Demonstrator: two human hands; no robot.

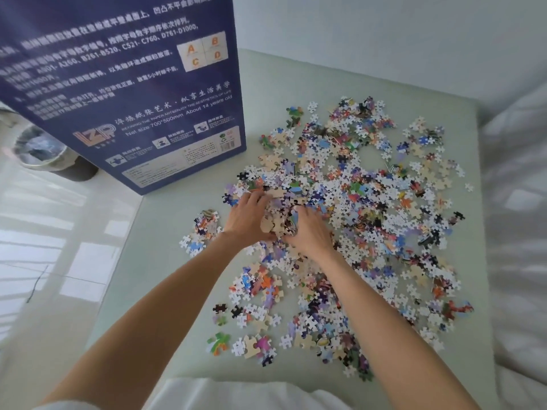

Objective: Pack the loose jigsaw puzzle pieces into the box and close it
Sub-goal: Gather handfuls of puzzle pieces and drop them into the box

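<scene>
Hundreds of puzzle pieces (355, 208) are still all over the tabletop (165, 261), so with your left hand (247, 216) and right hand (309, 229) cupped around one heap, squeeze gently, then tip it into the box (118, 93) standing far-left.

A pale green table (370, 84) stands against a plain white wall (384, 31). At the left, the glossy white floor (53, 232) reflects striped daylight, and a waste bin (44, 152) stands there. White bedding (518, 232) lies at the right.
</scene>
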